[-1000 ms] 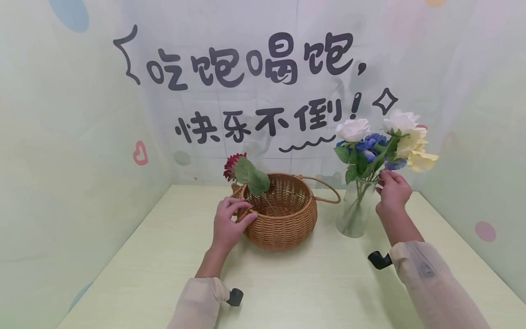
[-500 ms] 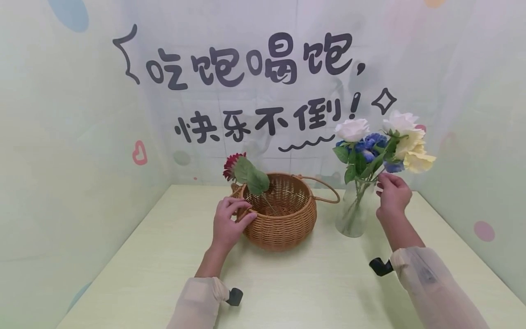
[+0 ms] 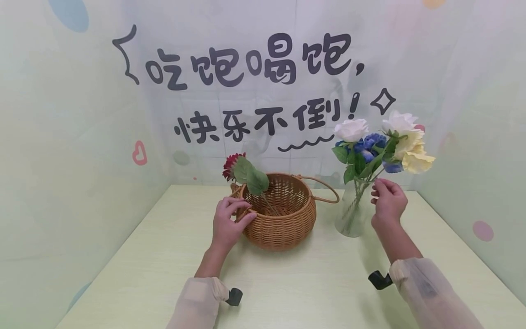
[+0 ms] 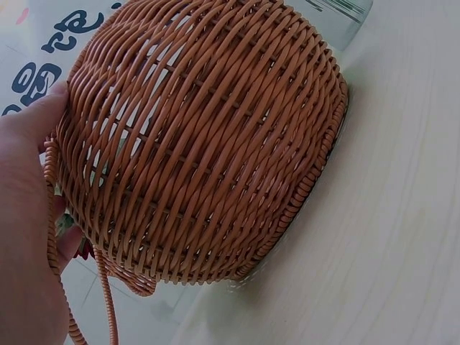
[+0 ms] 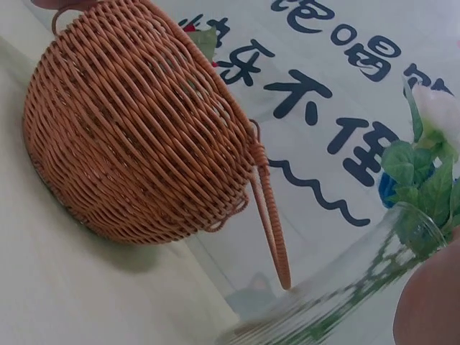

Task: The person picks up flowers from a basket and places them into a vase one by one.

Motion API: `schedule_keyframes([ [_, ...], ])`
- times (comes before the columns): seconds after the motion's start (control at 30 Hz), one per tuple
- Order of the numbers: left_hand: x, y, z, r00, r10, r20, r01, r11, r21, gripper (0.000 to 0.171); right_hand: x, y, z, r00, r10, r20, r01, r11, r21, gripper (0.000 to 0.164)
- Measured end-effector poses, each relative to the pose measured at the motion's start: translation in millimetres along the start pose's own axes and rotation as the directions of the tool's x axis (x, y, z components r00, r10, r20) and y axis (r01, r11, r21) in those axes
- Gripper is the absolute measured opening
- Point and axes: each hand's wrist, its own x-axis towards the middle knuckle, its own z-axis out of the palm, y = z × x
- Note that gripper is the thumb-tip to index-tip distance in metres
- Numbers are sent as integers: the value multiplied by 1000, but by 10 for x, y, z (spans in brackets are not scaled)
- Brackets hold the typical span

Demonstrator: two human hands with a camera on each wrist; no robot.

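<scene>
My left hand grips the near left rim of a round wicker basket, thumb outside on the weave. In the left wrist view this hand lies along the basket's edge and handle. A red flower with green leaves leans out of the basket, its stem inside. At the clear glass vase my right hand has curled fingers, thumb and forefinger right at the rim beside the stems. I cannot tell whether they pinch a stem. The vase holds white roses, blue flowers and a yellow flower.
The basket's right handle sticks out toward the vase. Both stand on a pale wooden table enclosed by a printed backdrop behind and at both sides. Black wrist mounts jut from the sleeves.
My right hand has moved slightly down from the yellow flower's stem to the vase's rim. The yellow flower has shifted a little left. My left hand and the basket have barely moved.
</scene>
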Motion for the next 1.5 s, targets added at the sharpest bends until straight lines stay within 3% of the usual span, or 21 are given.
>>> schedule_keyframes([
  [0.37, 1, -5, 13, 1000, 3, 1, -3, 1000, -12, 24, -259, 118, 144, 995, 3, 101, -5, 1000, 20, 6],
  [0.67, -6, -9, 0, 1000, 4, -2, -4, 1000, 13, 26, -400, 308, 315, 983, -28, 180, 41, 997, -68, 3],
  [0.87, -6, -11, 7, 1000, 3, -1, -3, 1000, 12, 27, -468, 411, 413, 971, -37, 238, 64, 992, -109, 20],
  [1.1, -7, -9, 8, 1000, 10, -4, -10, 1000, 10, 25, -529, 492, 538, 953, -43, 300, 80, 991, -112, 16],
  [1.3, -4, -2, 5, 1000, 0, 0, 0, 1000, 3, 26, -585, 542, 651, 937, -65, 342, 120, 982, -143, 27],
  [1.5, -4, 5, 3, 1000, -7, 1, 7, 1000, 0, 25, -671, 557, 766, 926, -80, 370, 140, 980, -140, 25],
])
